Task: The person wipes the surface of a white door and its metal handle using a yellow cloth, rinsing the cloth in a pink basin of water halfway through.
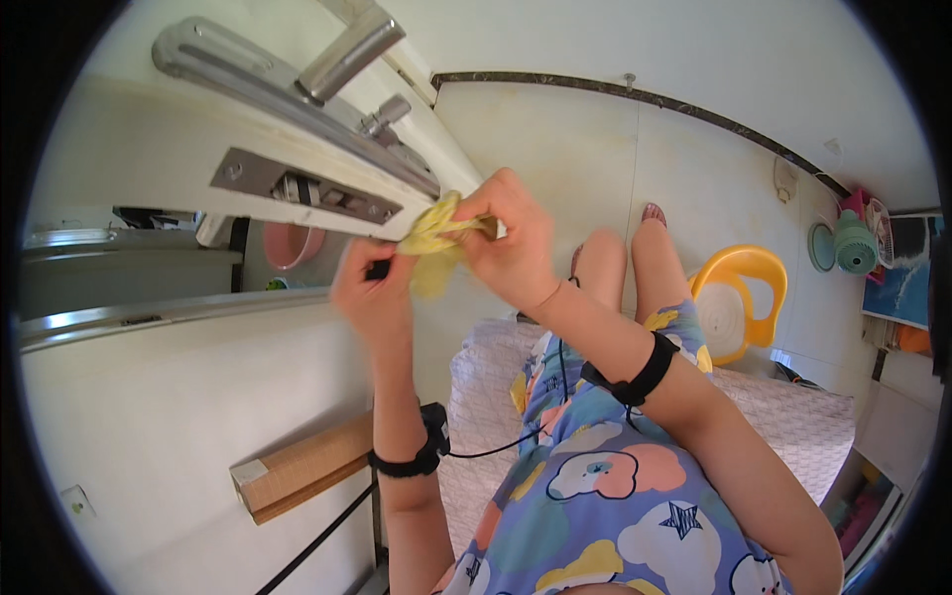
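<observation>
A yellow cloth (431,227) is stretched between my two hands, against the edge of a white door (312,167) just below its metal lock plate (305,186). My right hand (509,242) pinches the cloth's right end between thumb and fingers. At the cloth's lower left, my left hand (379,279) grips the other part, its fingers slightly blurred. Part of the cloth hangs down between the hands. Above the lock plate, the door's face carries a long metal handle plate (297,104) with a lever handle (353,59) and a small thumb-turn (387,115).
A yellow plastic chair (773,297) stands right of my legs, and a quilted bed cover (483,379) lies beneath me. Behind the door edge sits a pink basin (294,245). A brown boxy piece (305,465) projects at lower left. A green fan (854,242) is at far right.
</observation>
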Tool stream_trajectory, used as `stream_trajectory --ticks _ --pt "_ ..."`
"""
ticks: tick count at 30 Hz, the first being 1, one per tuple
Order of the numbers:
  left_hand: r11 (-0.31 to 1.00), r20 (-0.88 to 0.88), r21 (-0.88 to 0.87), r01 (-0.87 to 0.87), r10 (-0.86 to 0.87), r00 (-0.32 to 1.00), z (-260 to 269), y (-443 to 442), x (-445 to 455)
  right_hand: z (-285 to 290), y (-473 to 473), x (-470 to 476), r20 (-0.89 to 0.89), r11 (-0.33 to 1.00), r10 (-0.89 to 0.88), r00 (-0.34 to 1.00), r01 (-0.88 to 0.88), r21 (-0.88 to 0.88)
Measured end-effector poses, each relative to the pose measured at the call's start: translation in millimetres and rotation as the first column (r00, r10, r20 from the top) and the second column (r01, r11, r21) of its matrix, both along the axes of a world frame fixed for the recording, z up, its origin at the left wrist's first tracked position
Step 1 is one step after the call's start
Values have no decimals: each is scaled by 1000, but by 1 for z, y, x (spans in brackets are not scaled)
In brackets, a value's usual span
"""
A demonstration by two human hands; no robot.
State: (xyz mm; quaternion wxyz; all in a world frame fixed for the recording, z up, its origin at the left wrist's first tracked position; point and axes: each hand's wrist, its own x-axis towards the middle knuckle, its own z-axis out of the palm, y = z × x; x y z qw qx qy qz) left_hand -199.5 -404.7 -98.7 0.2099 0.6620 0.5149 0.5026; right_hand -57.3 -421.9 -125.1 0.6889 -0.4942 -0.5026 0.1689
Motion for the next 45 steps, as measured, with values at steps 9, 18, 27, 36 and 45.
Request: stream_trajectory --ticks 9,18,27,36,45 --pt "710 -540 -700 -70 -463 703 -125 -30 -49 -119 -29 13 37 616 517 855 -342 -710" --pt "152 419 -893 424 -69 905 -66 -92 -66 -92 -104 -27 -68 362 871 486 -731 -578" --pt "560 450 -779 282 186 874 -14 -62 -52 -41 -85 -16 -88 525 793 602 -750 -402" --pt "590 598 -780 209 602 529 -104 -15 -29 -98 -68 45 -458 499 513 726 -686 -529" --pt "345 394 -918 195 742 543 -210 4 -26 -147 -55 65 -469 387 480 741 -659 -645"
